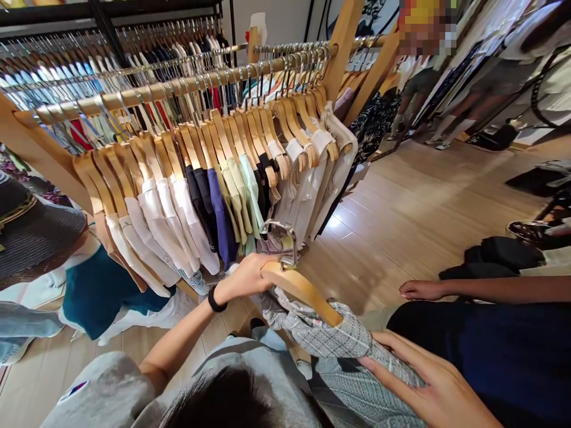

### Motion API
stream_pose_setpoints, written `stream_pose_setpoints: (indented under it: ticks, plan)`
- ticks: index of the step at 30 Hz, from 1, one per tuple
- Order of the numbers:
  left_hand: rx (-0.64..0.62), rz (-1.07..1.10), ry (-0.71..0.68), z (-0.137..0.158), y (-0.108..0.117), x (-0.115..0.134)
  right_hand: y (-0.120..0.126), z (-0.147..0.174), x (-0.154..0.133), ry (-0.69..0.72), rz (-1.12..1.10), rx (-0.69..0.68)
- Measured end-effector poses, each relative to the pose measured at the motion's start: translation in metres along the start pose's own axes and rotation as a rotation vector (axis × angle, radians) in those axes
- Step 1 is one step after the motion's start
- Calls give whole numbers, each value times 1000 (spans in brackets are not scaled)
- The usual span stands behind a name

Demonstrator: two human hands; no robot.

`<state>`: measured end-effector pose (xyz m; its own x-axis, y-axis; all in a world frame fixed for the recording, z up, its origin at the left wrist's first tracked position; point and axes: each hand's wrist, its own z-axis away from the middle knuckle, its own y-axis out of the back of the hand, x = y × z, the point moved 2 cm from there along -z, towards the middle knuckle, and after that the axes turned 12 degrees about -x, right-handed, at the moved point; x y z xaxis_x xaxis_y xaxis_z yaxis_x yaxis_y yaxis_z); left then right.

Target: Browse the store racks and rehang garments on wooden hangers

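My left hand [250, 274], with a black band on the wrist, is closed on one end of a wooden clothes hanger [307, 288], just beside its metal hook. A grey checked garment [330, 333] hangs from the hanger, bunched and draped toward the lower right. My right hand [428, 380] grips that garment near the hanger's other end, fingers and thumb on either side of the cloth. Below it hangs grey ribbed cloth [352, 386]; whether it belongs to the same garment I cannot tell.
Ahead stands a wooden clothes rail [178, 86] full of tops on hangers. At left is a person in a dark hat [40, 238] and teal top. Another person's forearm [499, 289] reaches in from the right. Dark hair [236, 398] covers the bottom middle. Wooden floor [392, 196] shows beyond.
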<state>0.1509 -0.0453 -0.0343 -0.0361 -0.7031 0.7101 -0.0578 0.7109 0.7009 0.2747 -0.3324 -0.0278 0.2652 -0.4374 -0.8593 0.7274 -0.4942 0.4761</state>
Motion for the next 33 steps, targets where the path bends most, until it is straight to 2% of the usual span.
stream_pose_setpoints:
  ticks: [3, 6, 8, 10, 11, 13, 15, 20, 25, 29, 33]
  plan:
    - [226, 2, 124, 41, -5, 0, 13, -52, -23, 87, -27, -139]
    - [370, -52, 219, 76, -9, 2, 15, -136, -70, 314, 4, -7]
    - [433, -106, 283, 95, -12, 2, 3, -204, -112, 502, 88, 37]
    - [506, -158, 327, 111, -14, 2, -16, -270, -154, 628, 218, 136]
    - [538, -181, 339, 117, -16, 2, -26, -301, -172, 647, 257, 152]
    - [581, -216, 362, 130, -19, 2, -45, -353, -197, 566, 277, 149]
    - [609, -247, 391, 140, -22, 2, -58, -388, -211, 495, 273, 147]
    - [714, -288, 446, 156, -26, 7, -63, -424, -218, 348, 294, 124]
    - [773, -305, 482, 155, -25, 12, -57, -445, -227, 357, 349, 39]
    - [766, -338, 454, 151, -23, 11, -56, -451, -230, 360, 336, 2]
    - [761, -349, 482, 150, -24, 9, -58, -445, -227, 334, 359, 27]
